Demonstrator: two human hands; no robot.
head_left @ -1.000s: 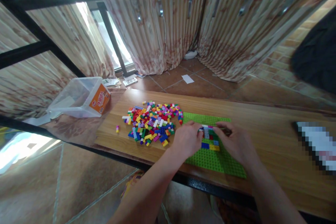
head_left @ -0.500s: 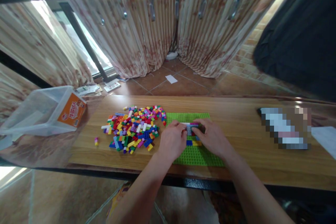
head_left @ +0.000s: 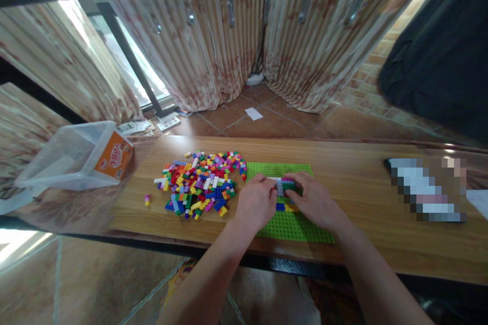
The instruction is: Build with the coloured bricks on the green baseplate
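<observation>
A green studded baseplate [head_left: 295, 228] lies on the wooden table, with a cluster of joined toy bricks [head_left: 280, 189] in white, grey-blue, green and purple near its middle. My left hand [head_left: 256, 202] is closed at the cluster's left side, its fingertips pinched against the bricks. From the right, my right hand [head_left: 314, 200] has its thumb and fingers closed on the bricks. Just below them, a blue brick [head_left: 280, 207] sits on the plate beside a yellow one, partly covered by the right thumb. The fingers hide much of the cluster.
A loose heap of multicoloured bricks [head_left: 202, 183] spreads left of the plate. One small pink-and-yellow piece [head_left: 147, 200] lies apart from it. A clear plastic bin [head_left: 72, 157] with an orange label stands at far left. A pixelated dark-edged flat object [head_left: 425, 190] lies at right.
The whole view has shifted, so the table appears slightly farther right. Both hands stay at the same cluster. More green shows between the right thumb and fingers.
</observation>
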